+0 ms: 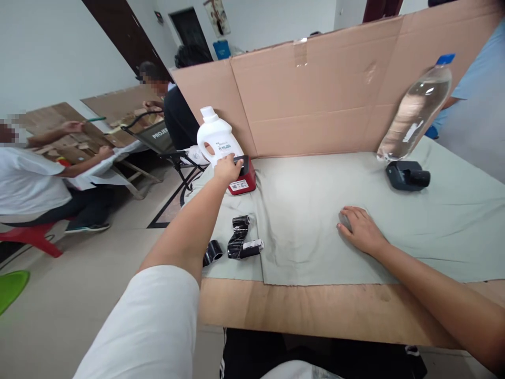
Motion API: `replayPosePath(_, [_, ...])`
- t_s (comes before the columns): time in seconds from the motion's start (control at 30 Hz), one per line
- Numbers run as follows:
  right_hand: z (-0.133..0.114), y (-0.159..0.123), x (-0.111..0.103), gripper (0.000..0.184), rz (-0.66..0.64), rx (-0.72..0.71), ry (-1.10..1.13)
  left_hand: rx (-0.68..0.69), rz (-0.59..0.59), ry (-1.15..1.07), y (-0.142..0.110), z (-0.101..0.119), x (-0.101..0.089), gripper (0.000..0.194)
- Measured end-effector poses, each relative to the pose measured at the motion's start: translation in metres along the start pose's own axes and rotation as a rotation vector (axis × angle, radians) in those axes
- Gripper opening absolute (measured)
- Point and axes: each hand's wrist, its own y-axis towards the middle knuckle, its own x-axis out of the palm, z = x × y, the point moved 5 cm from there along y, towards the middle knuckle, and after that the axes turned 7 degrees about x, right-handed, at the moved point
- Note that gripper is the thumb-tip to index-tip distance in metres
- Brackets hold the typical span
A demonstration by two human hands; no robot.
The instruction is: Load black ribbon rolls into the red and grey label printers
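My left hand [229, 168] stretches out to a small red and black boxy device [248, 179] with a white label on its front. The thumb lies on its black top and the fingers curl over the left side, partly hidden. Just behind stands a white jug-shaped bottle [216, 136] with a white cap and a handle. My right hand [362, 227] rests palm down on the grey-green cloth [303, 221], fingers lying flat; a faint greyish patch shows at its fingertips, and I cannot make out what it is.
Black film rolls [240, 245] lie near the front left, with another black roll [213, 252] beside them. A dark device [406, 176] and a large clear bottle [418, 110] with a blue cap are at the right. A cardboard panel [315, 100] borders the back. People sit at left.
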Motion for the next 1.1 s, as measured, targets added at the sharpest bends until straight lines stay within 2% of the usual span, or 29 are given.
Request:
replayPosePath(0.1, [-0.002,0.000,-0.001,0.044,0.001,0.003,0.001,-0.153,-0.123,0.067,0.010,-0.021,0.015,0.056])
replayPosePath(0.23, [-0.003,-0.002,-0.001,0.043,-0.002,0.022,-0.001,-0.246,-0.045,0.050,0.006,-0.022,0.033,0.064])
replayPosePath(0.33, [-0.003,-0.002,-0.002,0.042,-0.014,0.032,0.004,-0.357,-0.025,-0.042,-0.001,-0.022,0.045,0.088])
replayPosePath(0.4, [-0.004,-0.002,-0.003,0.041,-0.019,0.038,0.014,-0.370,-0.021,-0.069,-0.005,-0.019,0.048,0.098])
replayPosePath(0.6, [-0.005,-0.001,-0.004,0.041,-0.018,0.048,0.042,-0.337,0.091,-0.113,-0.017,0.001,0.041,0.082])
replayPosePath(0.73, [-0.004,-0.001,-0.004,0.041,-0.009,0.034,0.060,-0.219,0.064,-0.179,-0.040,0.038,0.030,0.063])
replayPosePath(0.87, [-0.002,0.001,-0.006,0.050,-0.031,0.047,0.169,0.016,-0.029,-0.303,-0.087,0.094,0.015,0.055])
replayPosePath(0.97, [-0.006,0.007,-0.008,0.068,-0.043,0.150,0.458,0.161,-0.119,-0.386,-0.129,0.135,0.005,0.054])
replayPosePath(1.1, [-0.028,0.014,-0.008,0.076,0.020,0.266,0.886,0.270,-0.185,-0.481,-0.178,0.177,-0.002,0.057])
